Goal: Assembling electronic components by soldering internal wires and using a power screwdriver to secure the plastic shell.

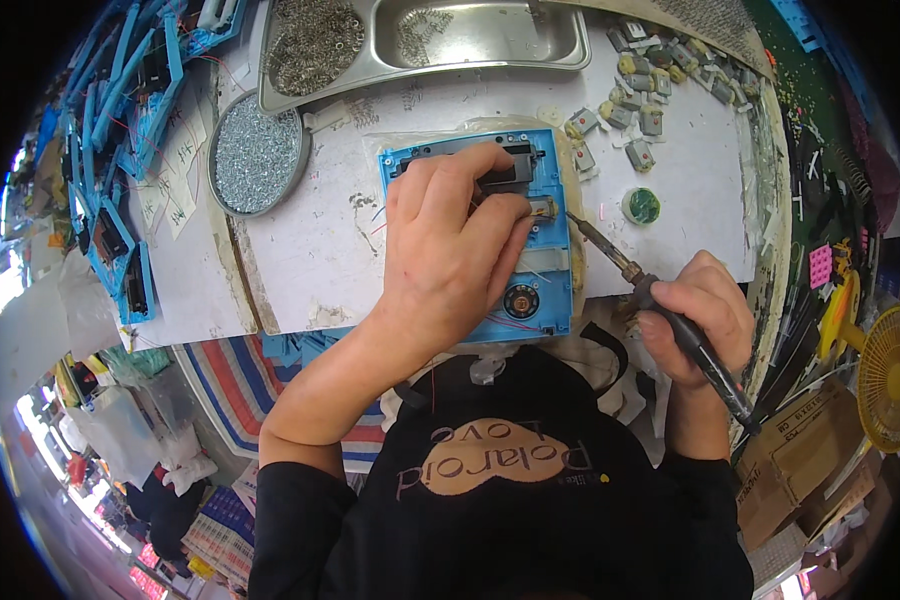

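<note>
My right hand [707, 318] grips a soldering iron [685, 330] by its black handle. The iron's thin tip points up and left, close to the right edge of a blue plastic housing [562, 300]. Across the housing lies my left hand [448, 235], its fingers bent and pinched together; what they hold is hidden. Just beside those fingertips sits a small metal motor [542, 208] in the housing. A black compartment [518, 168] is set in the upper part, and a round speaker [521, 302] with red wires in the lower part.
Loose small motors [650, 120] lie at the back right, with a small green-filled round container [641, 206] nearer. At the left stand a round dish of small metal parts [258, 155] and a steel tray of springs [315, 50]. Blue housings [120, 230] pile up at far left.
</note>
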A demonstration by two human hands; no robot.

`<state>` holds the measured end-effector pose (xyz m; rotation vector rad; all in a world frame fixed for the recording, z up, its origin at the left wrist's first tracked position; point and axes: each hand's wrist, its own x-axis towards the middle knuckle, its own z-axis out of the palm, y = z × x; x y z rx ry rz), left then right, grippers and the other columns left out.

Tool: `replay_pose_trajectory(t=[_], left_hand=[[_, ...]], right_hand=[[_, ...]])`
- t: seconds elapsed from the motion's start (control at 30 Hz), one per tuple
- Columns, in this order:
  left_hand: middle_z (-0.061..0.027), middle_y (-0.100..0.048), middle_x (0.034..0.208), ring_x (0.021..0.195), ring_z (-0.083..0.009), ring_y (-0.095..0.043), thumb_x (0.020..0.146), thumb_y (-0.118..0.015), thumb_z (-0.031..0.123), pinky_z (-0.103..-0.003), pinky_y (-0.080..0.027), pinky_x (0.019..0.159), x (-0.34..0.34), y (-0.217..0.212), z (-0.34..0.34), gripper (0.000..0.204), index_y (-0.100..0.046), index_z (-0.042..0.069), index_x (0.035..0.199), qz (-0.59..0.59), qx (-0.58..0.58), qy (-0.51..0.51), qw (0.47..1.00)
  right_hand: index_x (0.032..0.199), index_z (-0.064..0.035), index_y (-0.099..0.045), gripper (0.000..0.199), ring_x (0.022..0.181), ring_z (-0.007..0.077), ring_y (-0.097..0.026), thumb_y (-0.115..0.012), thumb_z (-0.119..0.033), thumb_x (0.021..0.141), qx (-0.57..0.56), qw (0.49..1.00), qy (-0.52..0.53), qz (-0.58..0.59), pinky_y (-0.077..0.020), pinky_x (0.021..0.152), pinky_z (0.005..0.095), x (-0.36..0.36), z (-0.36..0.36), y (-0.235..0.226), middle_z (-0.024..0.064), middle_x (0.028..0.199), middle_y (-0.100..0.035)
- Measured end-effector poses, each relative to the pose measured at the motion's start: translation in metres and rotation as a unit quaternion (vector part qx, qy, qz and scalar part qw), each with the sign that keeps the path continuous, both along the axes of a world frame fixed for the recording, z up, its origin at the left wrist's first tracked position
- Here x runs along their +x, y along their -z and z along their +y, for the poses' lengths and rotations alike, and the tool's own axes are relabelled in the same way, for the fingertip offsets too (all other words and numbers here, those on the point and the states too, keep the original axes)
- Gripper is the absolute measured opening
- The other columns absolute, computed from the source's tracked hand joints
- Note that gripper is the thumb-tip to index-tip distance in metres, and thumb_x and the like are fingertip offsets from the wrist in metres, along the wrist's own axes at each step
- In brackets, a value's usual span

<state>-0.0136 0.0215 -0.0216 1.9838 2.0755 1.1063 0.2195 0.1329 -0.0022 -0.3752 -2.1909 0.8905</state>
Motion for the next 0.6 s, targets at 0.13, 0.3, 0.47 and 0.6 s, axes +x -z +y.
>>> replay_pose_trajectory(t=[0.13,0.3,0.47,0.6], left_hand=[[-0.0091,-0.061,0.119,0.1,-0.0288,-0.057,0.076,-0.078,0.007,-0.042,-0.042,0.088,0.0006,-0.0005,0.0003,0.019,-0.07,0.007,0.093,0.003,-0.005,-0.002,1.0],[-0.0091,-0.06,0.119,0.1,-0.0289,-0.057,0.076,-0.078,0.007,-0.042,-0.042,0.088,0.0006,0.0002,-0.0002,0.019,-0.069,0.007,0.094,0.004,-0.006,-0.003,1.0],[-0.0122,-0.062,0.119,0.086,-0.026,-0.056,0.074,-0.08,0.001,-0.039,-0.046,0.079,-0.0005,-0.0046,0.002,0.021,-0.071,0.005,0.093,0.016,0.003,0.002,1.0],[-0.0113,-0.062,0.119,0.09,-0.0267,-0.056,0.074,-0.079,0.003,-0.04,-0.045,0.081,-0.0006,-0.0023,0.0018,0.021,-0.07,0.005,0.093,0.01,0.004,0.001,1.0]], right_hand=[[0.106,-0.0047,-0.07,0.031,0.055,0.0206,-0.051,-0.085,-0.011,0.08,0.0,1.0,-0.012,-0.007,-0.0371,0.049,0.0312,-0.0003,-0.0002,0.0008,0.0052,0.067,-0.059],[0.106,-0.0047,-0.07,0.032,0.054,0.0207,-0.051,-0.085,-0.011,0.079,0.0,1.0,-0.015,-0.002,-0.037,0.049,0.0314,-0.0034,-0.0012,0.002,0.0052,0.067,-0.058],[0.106,-0.0043,-0.07,0.032,0.054,0.0207,-0.051,-0.085,-0.01,0.078,0.005,1.0,-0.016,0.001,-0.0368,0.049,0.0315,-0.0051,-0.0005,0.0043,0.0051,0.068,-0.059],[0.106,-0.0043,-0.07,0.032,0.054,0.0208,-0.05,-0.086,-0.01,0.078,0.007,1.0,-0.02,-0.008,-0.0367,0.049,0.0314,-0.0043,0.0002,0.0021,0.0052,0.068,-0.059]])
